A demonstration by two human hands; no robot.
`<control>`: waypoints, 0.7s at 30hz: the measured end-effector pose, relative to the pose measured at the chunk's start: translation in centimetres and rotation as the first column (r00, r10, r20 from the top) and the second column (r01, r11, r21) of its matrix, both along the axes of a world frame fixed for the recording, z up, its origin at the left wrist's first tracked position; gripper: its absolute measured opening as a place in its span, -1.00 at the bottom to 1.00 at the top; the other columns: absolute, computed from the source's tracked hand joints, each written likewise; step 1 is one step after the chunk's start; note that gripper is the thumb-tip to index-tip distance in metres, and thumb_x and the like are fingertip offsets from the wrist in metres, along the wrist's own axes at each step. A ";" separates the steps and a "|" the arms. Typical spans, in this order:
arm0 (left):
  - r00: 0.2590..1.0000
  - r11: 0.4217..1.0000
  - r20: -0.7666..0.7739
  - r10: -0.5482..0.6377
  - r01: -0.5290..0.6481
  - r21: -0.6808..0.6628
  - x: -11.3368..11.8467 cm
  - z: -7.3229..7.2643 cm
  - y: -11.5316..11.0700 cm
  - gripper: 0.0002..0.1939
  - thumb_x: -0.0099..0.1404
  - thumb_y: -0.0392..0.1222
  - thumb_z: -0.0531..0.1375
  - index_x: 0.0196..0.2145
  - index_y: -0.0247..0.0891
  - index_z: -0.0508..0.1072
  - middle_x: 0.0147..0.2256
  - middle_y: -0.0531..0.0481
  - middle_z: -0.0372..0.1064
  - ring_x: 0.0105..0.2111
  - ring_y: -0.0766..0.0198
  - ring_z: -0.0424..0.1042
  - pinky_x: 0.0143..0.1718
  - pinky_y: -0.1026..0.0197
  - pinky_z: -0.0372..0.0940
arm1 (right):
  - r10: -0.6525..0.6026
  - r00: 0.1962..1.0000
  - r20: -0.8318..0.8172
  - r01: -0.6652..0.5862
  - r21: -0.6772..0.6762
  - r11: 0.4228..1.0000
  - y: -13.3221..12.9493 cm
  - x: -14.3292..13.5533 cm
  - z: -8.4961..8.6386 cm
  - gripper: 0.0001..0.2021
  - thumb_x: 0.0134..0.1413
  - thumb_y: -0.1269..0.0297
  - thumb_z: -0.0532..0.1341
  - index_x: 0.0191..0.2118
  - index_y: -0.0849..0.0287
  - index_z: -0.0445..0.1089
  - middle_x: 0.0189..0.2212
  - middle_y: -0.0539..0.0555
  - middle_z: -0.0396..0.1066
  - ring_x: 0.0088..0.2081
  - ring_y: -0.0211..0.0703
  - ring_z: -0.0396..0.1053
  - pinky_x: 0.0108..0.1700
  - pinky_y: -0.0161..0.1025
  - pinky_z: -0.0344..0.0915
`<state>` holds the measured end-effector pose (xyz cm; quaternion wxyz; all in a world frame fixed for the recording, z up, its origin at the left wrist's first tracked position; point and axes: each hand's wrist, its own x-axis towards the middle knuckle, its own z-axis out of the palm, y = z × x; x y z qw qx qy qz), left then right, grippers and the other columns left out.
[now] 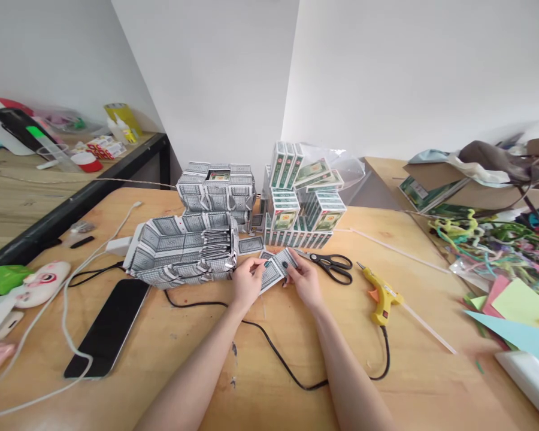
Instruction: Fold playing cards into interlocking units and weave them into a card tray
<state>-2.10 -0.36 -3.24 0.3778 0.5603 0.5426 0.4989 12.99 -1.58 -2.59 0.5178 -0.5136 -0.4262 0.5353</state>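
Note:
Patterned playing cards (272,272) are held between my two hands above the wooden table. My left hand (248,281) pinches their left side, and my right hand (304,280) grips the right part with fingers closed. Left of my hands sits an open tray-like structure built from folded cards (161,245), with a row of folded cards standing inside its right end. Behind it stands a taller block of folded cards (215,188). Boxed card decks (285,212) are stacked beyond my hands. Black-handled scissors (335,266) lie just right of my right hand.
A yellow glue gun (383,293) lies at the right with its black cord curving across the table (273,413). A black phone (110,329) and white cables are at the left. Coloured paper (521,308), pipe cleaners and a cardboard box (449,185) occupy the right side.

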 end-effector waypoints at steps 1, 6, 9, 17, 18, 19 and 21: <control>1.000 1.000 -0.011 0.004 -0.004 0.003 0.0 0.1 0.0 -0.87 0.11 -0.31 0.09 -0.41 -0.30 0.43 -0.35 -0.06 0.46 -0.34 0.24 0.44 -0.23 0.19 0.32 | 0.008 1.000 -0.001 -0.008 -0.004 1.000 0.0 0.0 -0.1 -0.34 -0.13 0.11 0.23 0.13 0.23 0.16 -0.72 -0.10 0.25 -0.69 -0.28 0.20 -0.56 -0.26 0.28; 0.999 1.000 -0.040 0.016 -0.015 0.010 0.0 0.3 -0.2 -0.88 0.12 -0.34 0.07 -0.42 -0.31 0.41 -0.36 -0.06 0.45 -0.34 0.26 0.44 -0.23 0.20 0.32 | 0.030 1.000 -0.007 -0.030 -0.010 1.000 0.0 -0.1 -0.4 -0.31 -0.13 0.10 0.23 0.15 0.26 0.11 -0.73 -0.10 0.26 -0.69 -0.25 0.24 -0.56 -0.25 0.30; 0.998 1.000 -0.067 0.022 -0.020 0.021 0.0 0.2 -0.2 -0.88 0.13 -0.34 0.07 -0.42 -0.30 0.40 -0.35 -0.06 0.44 -0.34 0.26 0.43 -0.23 0.20 0.31 | 0.041 0.999 0.008 -0.041 -0.008 0.999 0.0 -0.2 -0.5 -0.30 -0.12 0.09 0.22 0.15 0.28 0.10 -0.72 -0.09 0.28 -0.69 -0.23 0.27 -0.57 -0.25 0.30; 0.990 0.997 -0.131 0.051 -0.043 0.067 0.2 -0.4 -0.5 -0.88 0.16 -0.33 0.05 -0.36 -0.29 0.38 -0.32 -0.07 0.42 -0.29 0.25 0.42 -0.20 0.18 0.30 | 0.067 0.997 0.039 -0.067 -0.002 0.998 -0.1 -0.3 -0.2 -0.27 -0.13 0.06 0.22 0.16 0.30 0.08 -0.72 -0.05 0.35 -0.67 -0.18 0.32 -0.49 -0.19 0.34; 0.991 0.996 -0.124 0.055 -0.046 0.074 0.2 -0.3 -0.5 -0.87 0.17 -0.33 0.04 -0.34 -0.30 0.37 -0.31 -0.08 0.42 -0.28 0.26 0.41 -0.20 0.18 0.30 | 0.072 0.997 0.034 -0.072 -0.003 0.997 0.0 -0.3 -0.2 -0.26 -0.13 0.06 0.22 0.17 0.29 0.07 -0.72 -0.05 0.35 -0.66 -0.17 0.33 -0.48 -0.18 0.35; 0.992 0.996 -0.113 0.057 -0.048 0.081 0.3 -0.3 -0.5 -0.86 0.16 -0.34 0.04 -0.32 -0.30 0.37 -0.30 -0.08 0.41 -0.28 0.26 0.41 -0.19 0.18 0.30 | 0.078 0.997 0.029 -0.078 -0.002 0.997 0.0 -0.3 -0.3 -0.26 -0.13 0.05 0.22 0.17 0.29 0.06 -0.72 -0.05 0.35 -0.66 -0.17 0.33 -0.47 -0.17 0.35; 0.994 0.994 -0.086 0.065 -0.057 0.091 0.3 -0.2 -0.5 -0.83 0.15 -0.37 0.04 -0.30 -0.29 0.36 -0.29 -0.08 0.40 -0.28 0.27 0.40 -0.20 0.19 0.31 | 0.084 0.996 0.024 -0.085 0.003 0.996 0.0 -0.3 -0.3 -0.25 -0.13 0.06 0.22 0.17 0.29 0.05 -0.72 -0.05 0.35 -0.66 -0.17 0.33 -0.46 -0.16 0.36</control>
